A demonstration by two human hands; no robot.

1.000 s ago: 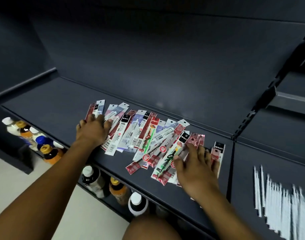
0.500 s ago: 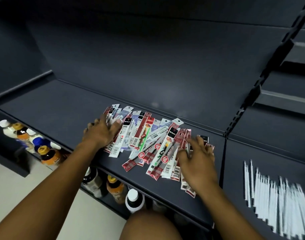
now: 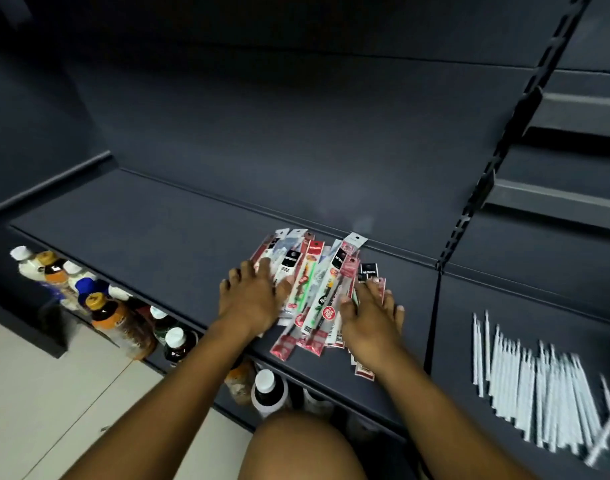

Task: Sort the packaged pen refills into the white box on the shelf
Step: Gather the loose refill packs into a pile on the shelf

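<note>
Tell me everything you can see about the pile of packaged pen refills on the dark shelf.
The refill packs are long, narrow, glossy plastic sleeves with printed headers, mostly red, white and black, one showing a green refill. They lie flat and overlapping in a tight fan on the dark shelf, near its front edge. The left hand presses flat on the fan's left side and the right hand on its right, fingers spread.
</note>
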